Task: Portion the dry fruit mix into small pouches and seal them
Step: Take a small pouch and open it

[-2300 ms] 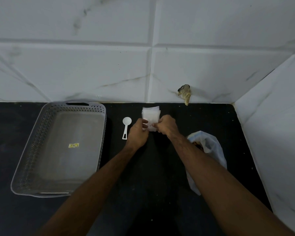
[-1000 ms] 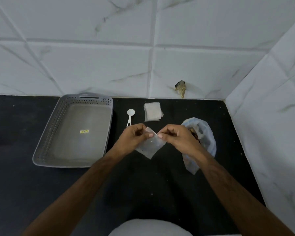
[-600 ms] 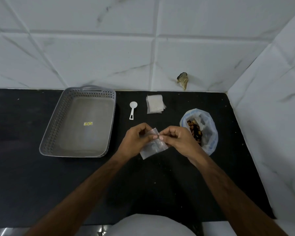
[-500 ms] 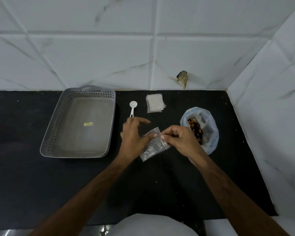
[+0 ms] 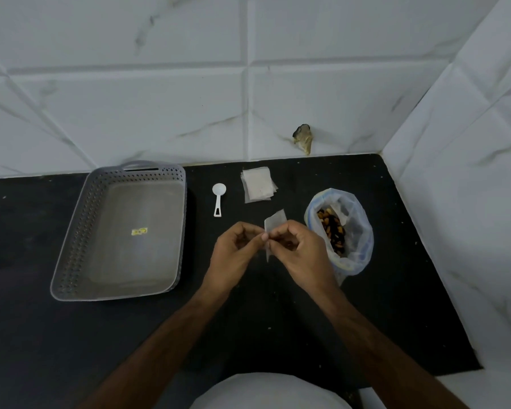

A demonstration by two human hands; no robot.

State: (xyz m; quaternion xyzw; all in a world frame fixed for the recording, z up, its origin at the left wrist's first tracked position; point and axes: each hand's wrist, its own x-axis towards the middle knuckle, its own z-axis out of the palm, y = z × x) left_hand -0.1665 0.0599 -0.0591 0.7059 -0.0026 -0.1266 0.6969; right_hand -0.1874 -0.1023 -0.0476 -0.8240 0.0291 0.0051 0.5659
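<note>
Both hands, left hand [image 5: 233, 255] and right hand [image 5: 300, 255], pinch a small clear plastic pouch [image 5: 273, 228] above the black surface [image 5: 278, 320], their grip flanked rightward by the open clear bag of dry fruit mix [image 5: 341, 231], with a white plastic scoop [image 5: 218, 199] beyond.

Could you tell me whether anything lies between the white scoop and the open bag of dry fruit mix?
Yes. The small pouch, pinched by the left hand and right hand, sits between the scoop and the bag. The pouch stack lies farther back.
</note>
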